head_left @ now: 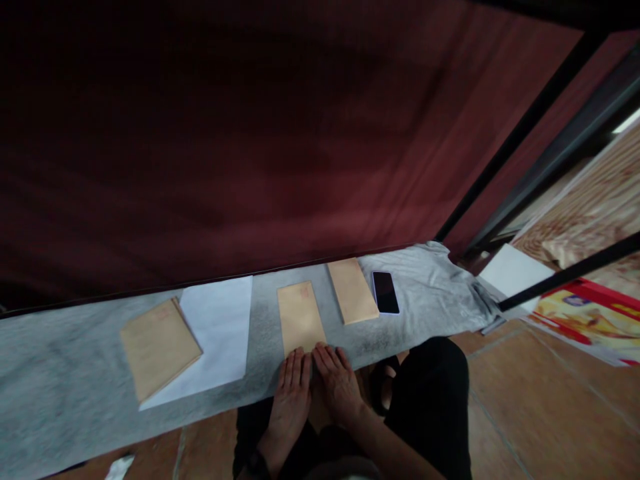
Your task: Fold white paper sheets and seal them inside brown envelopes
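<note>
A brown paper envelope (301, 313) lies flat on the grey cloth, its near end under my fingertips. My left hand (293, 387) rests palm down on the envelope's lower left edge, fingers stretched out. Beside it, my right hand (339, 383) lies with extended fingers on the lower right corner. Neither hand grips anything. To the right, a second stack of brown envelopes (353, 291) sits next to a dark-screened phone (386, 293). Over on the left, more brown envelopes (160, 350) partly cover white paper sheets (225, 327).
The grey cloth (65, 380) covers a long narrow surface against a dark red panel (225, 167). Black metal bars (520, 140) slant down at the right. A red and yellow box (590, 320) stands at the far right, above the tiled floor (550, 407).
</note>
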Demonstrator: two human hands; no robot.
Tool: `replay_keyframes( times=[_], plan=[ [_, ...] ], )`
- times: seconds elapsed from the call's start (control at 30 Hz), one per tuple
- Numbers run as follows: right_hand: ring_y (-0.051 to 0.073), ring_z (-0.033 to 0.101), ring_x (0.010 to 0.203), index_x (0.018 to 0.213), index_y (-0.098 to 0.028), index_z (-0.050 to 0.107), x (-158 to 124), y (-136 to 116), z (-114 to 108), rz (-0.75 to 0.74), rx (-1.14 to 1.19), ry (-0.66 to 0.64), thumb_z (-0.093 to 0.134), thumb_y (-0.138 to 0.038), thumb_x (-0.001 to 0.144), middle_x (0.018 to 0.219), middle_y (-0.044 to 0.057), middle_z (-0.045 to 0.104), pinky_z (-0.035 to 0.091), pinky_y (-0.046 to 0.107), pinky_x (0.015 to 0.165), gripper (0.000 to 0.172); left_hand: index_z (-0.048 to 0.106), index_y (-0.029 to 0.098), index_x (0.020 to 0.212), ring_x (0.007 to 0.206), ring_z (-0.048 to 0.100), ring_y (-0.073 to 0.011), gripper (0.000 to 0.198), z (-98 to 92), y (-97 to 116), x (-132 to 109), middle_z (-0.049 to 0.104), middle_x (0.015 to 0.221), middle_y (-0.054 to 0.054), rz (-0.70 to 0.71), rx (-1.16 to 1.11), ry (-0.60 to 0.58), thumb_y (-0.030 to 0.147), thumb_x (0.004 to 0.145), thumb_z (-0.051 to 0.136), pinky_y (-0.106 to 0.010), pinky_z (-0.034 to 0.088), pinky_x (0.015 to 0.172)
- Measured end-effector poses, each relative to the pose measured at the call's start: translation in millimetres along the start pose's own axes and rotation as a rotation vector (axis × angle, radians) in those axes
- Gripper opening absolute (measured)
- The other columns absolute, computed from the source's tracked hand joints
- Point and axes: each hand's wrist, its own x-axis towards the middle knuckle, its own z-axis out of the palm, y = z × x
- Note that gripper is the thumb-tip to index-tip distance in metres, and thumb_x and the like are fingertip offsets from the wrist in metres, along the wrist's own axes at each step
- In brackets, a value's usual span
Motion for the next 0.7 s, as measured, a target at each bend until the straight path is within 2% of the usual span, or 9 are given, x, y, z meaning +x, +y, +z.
replay_keyframes(
  times=[0.13, 0.27, 0.4, 0.7],
  plan=[
    [0.023, 0.042, 0.139, 0.153, -0.021, 0.036, 0.8, -1.7, -0.3, 0.004, 0.001, 0.012, 0.047, -0.033, 0.101, 0.152, 0.006, 0.048, 0.025, 0.043, 0.12, 0.054, 0.031, 0.007, 0.154, 0.146, 0.03, -0.0391, 0.072, 5.1, 14.9, 2.6, 0.031, 0.158, -0.025, -0.051, 0.017, 0.028, 0.007, 0.084, 0.048, -0.058, 0.034, 0.116],
    [0.023, 0.043, 0.139, 0.153, -0.022, 0.036, 1.5, -2.2, 0.0, 0.007, -0.012, 0.017, 0.045, -0.035, 0.102, 0.152, 0.006, 0.048, 0.025, 0.044, 0.12, 0.054, 0.026, 0.011, 0.156, 0.147, 0.03, -0.0364, 0.075, 7.6, 14.6, 2.4, 0.027, 0.16, -0.023, -0.039, 0.037, 0.047, 0.0, 0.084, 0.043, -0.057, 0.036, 0.115],
    [0.023, 0.044, 0.138, 0.153, -0.021, 0.036, 2.1, -3.1, 1.2, 0.014, -0.022, 0.011, 0.044, -0.036, 0.102, 0.152, 0.007, 0.048, 0.026, 0.045, 0.12, 0.054, 0.024, 0.011, 0.157, 0.146, 0.03, -0.0375, 0.075, 12.3, 10.5, 0.5, 0.029, 0.159, -0.025, -0.018, 0.049, 0.062, -0.001, 0.085, 0.042, -0.056, 0.037, 0.114],
    [0.026, 0.046, 0.136, 0.151, -0.019, 0.04, 1.4, -5.2, 9.3, -0.003, -0.08, 0.055, 0.049, -0.034, 0.1, 0.15, 0.01, 0.05, 0.029, 0.047, 0.117, 0.054, 0.029, 0.009, 0.155, 0.146, 0.031, -0.0371, 0.074, 19.3, 11.3, -0.8, 0.028, 0.159, -0.024, -0.035, 0.018, 0.105, 0.003, 0.083, 0.046, -0.054, 0.037, 0.115]
  ],
)
